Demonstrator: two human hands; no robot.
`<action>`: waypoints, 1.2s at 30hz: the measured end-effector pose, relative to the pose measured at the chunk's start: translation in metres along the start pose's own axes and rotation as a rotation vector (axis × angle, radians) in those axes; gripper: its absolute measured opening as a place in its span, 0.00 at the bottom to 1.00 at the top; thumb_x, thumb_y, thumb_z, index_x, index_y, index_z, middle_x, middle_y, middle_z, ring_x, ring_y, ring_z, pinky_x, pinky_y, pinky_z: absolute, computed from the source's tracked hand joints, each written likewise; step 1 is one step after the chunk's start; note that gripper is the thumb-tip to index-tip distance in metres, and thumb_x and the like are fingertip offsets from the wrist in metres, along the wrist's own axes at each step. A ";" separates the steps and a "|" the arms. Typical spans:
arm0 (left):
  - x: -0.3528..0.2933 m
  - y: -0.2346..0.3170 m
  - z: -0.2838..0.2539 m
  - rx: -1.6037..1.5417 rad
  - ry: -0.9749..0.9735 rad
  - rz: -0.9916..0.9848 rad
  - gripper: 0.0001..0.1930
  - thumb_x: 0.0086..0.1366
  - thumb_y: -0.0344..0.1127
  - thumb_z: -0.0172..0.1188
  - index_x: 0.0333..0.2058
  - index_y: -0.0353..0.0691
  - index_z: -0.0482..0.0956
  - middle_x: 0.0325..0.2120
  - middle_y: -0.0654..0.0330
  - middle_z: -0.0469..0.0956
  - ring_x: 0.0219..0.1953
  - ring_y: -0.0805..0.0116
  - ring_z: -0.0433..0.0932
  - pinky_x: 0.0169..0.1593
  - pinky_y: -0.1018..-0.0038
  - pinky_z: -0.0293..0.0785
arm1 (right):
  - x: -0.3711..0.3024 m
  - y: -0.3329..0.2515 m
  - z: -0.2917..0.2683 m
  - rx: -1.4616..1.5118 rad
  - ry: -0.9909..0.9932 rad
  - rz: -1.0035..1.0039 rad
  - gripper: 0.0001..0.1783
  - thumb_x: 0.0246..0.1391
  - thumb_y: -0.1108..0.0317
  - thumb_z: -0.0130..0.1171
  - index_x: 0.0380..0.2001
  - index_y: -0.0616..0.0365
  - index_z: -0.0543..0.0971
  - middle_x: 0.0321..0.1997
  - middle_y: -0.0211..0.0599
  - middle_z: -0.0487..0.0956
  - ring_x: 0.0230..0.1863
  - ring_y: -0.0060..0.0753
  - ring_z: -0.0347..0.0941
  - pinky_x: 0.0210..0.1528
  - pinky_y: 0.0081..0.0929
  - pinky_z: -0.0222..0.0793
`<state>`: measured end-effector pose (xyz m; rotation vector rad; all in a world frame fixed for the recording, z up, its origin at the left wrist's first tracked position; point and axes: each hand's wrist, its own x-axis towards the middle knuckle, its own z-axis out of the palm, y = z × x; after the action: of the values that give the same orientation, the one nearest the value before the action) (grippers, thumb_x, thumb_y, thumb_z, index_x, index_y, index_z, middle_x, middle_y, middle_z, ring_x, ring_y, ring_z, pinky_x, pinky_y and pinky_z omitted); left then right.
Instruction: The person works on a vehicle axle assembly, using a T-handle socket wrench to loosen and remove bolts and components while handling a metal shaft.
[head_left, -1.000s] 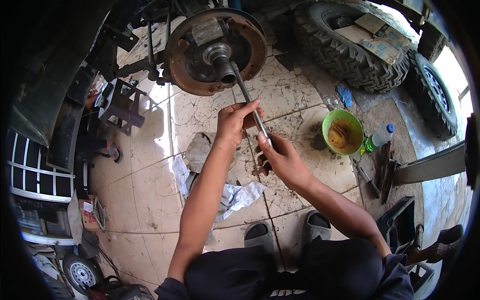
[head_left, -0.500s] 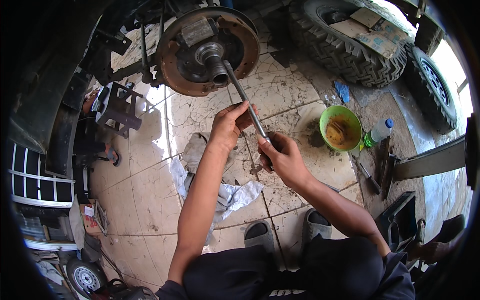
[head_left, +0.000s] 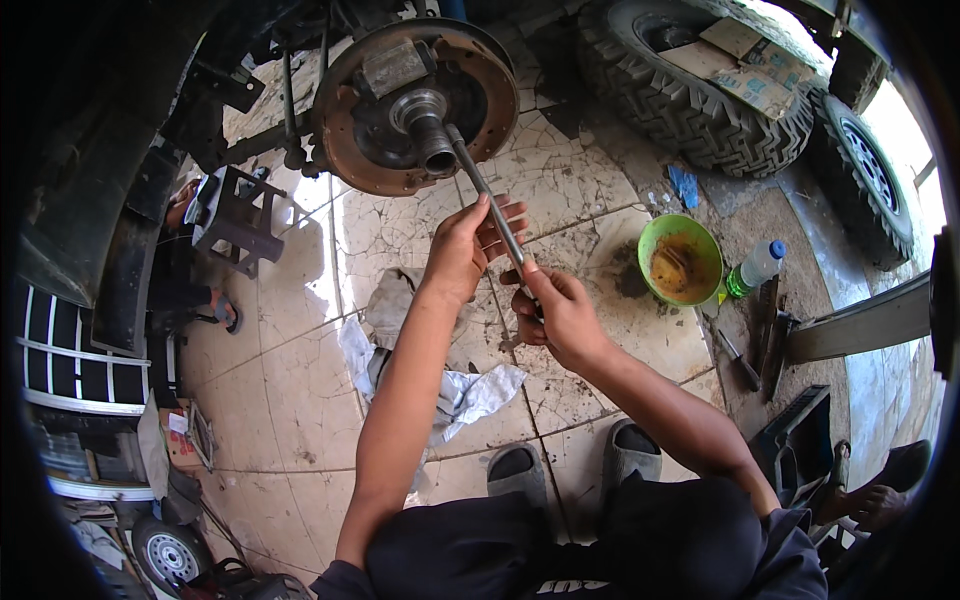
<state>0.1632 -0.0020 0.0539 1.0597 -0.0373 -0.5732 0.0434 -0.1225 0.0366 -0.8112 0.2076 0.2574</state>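
A long steel bar (head_left: 480, 182) slants from beside the hub spindle (head_left: 432, 147) down toward me. My left hand (head_left: 468, 245) holds its middle loosely, thumb along the shaft and fingers partly uncurled beneath it. Around its near end, where a dark part shows, my right hand (head_left: 565, 312) is closed. The bar's far tip overlaps the spindle's right side in view; whether they touch I cannot tell. Behind the spindle is a round, rusty brake backing plate (head_left: 340, 130) with curved brake shoes, and a metal block (head_left: 398, 68) sits at its upper left.
Dirty rags (head_left: 470, 395) lie on cracked floor tiles below my hands. To the right stand a green bowl (head_left: 650, 250) with brown residue and a bottle (head_left: 757, 266). Large tyres (head_left: 700, 125) occupy the far right. A small metal stool (head_left: 240, 220) and another person's foot (head_left: 225, 310) are left.
My left hand's fingers have loosened and spread somewhat around the bar. My right hand has shifted slightly up, and the bar's far tip has moved a little.
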 end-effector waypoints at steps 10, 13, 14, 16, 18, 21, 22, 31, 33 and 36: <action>0.006 -0.010 -0.014 0.183 0.111 0.028 0.16 0.67 0.42 0.57 0.45 0.34 0.76 0.39 0.56 0.81 0.38 0.67 0.82 0.45 0.71 0.78 | 0.014 0.011 -0.004 -0.456 0.135 -0.156 0.18 0.68 0.53 0.43 0.38 0.58 0.70 0.18 0.22 0.61 0.13 0.18 0.50 0.14 0.21 0.44; 0.005 -0.003 -0.020 0.048 0.021 -0.030 0.16 0.67 0.42 0.58 0.44 0.33 0.77 0.37 0.55 0.81 0.42 0.65 0.81 0.44 0.69 0.79 | 0.007 -0.012 0.008 0.325 -0.064 0.221 0.18 0.69 0.52 0.38 0.37 0.55 0.68 0.17 0.20 0.57 0.12 0.16 0.46 0.15 0.21 0.42; 0.006 -0.002 -0.020 0.010 -0.014 -0.031 0.16 0.67 0.42 0.58 0.44 0.34 0.77 0.37 0.55 0.81 0.41 0.66 0.81 0.44 0.70 0.79 | 0.007 -0.015 0.006 0.399 -0.131 0.249 0.18 0.69 0.51 0.37 0.37 0.54 0.68 0.17 0.19 0.56 0.12 0.16 0.46 0.15 0.20 0.42; 0.007 -0.001 -0.017 -0.064 -0.081 -0.032 0.17 0.66 0.44 0.59 0.44 0.34 0.76 0.37 0.56 0.81 0.41 0.66 0.81 0.43 0.71 0.79 | 0.008 -0.018 0.004 0.546 -0.267 0.311 0.18 0.69 0.50 0.36 0.37 0.51 0.68 0.16 0.17 0.55 0.12 0.15 0.46 0.15 0.19 0.42; 0.004 -0.002 -0.012 0.075 0.079 -0.011 0.16 0.65 0.44 0.61 0.40 0.36 0.79 0.34 0.58 0.82 0.36 0.69 0.82 0.39 0.74 0.78 | 0.010 -0.013 0.006 -0.097 -0.091 0.084 0.17 0.68 0.52 0.40 0.37 0.55 0.69 0.17 0.20 0.58 0.14 0.17 0.51 0.16 0.21 0.47; 0.002 -0.010 -0.008 0.246 0.184 0.035 0.15 0.62 0.45 0.64 0.36 0.37 0.81 0.30 0.57 0.83 0.33 0.70 0.82 0.37 0.76 0.78 | 0.018 0.002 0.001 -0.643 0.158 -0.224 0.16 0.67 0.57 0.47 0.36 0.61 0.69 0.20 0.26 0.64 0.14 0.21 0.58 0.14 0.26 0.54; 0.002 -0.011 -0.013 0.284 0.199 0.062 0.16 0.62 0.45 0.65 0.39 0.37 0.80 0.33 0.56 0.83 0.34 0.71 0.82 0.38 0.76 0.78 | 0.018 0.002 0.007 -0.462 0.142 -0.119 0.16 0.67 0.57 0.46 0.36 0.60 0.69 0.19 0.25 0.63 0.13 0.20 0.57 0.13 0.25 0.52; 0.009 -0.004 -0.025 0.027 0.006 -0.010 0.13 0.66 0.38 0.58 0.43 0.33 0.77 0.37 0.55 0.81 0.41 0.66 0.81 0.40 0.71 0.79 | 0.016 -0.012 0.013 -0.338 0.012 -0.022 0.12 0.66 0.59 0.45 0.34 0.55 0.69 0.18 0.22 0.64 0.12 0.17 0.53 0.13 0.21 0.48; 0.012 -0.008 -0.012 0.159 0.041 -0.022 0.14 0.65 0.39 0.60 0.42 0.33 0.77 0.35 0.56 0.81 0.39 0.67 0.82 0.40 0.71 0.79 | 0.031 0.015 -0.009 -0.876 0.197 -0.488 0.12 0.66 0.60 0.48 0.34 0.59 0.70 0.20 0.27 0.69 0.16 0.17 0.58 0.17 0.24 0.53; 0.007 -0.002 -0.017 0.180 0.089 -0.008 0.15 0.64 0.41 0.61 0.41 0.35 0.77 0.32 0.57 0.81 0.34 0.68 0.82 0.37 0.73 0.79 | 0.025 -0.002 0.008 -0.385 0.099 -0.005 0.15 0.67 0.56 0.47 0.35 0.58 0.69 0.18 0.24 0.65 0.14 0.17 0.54 0.15 0.24 0.51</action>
<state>0.1736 0.0076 0.0422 1.2600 -0.0068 -0.5362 0.0683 -0.1140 0.0363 -1.2070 0.2534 0.2564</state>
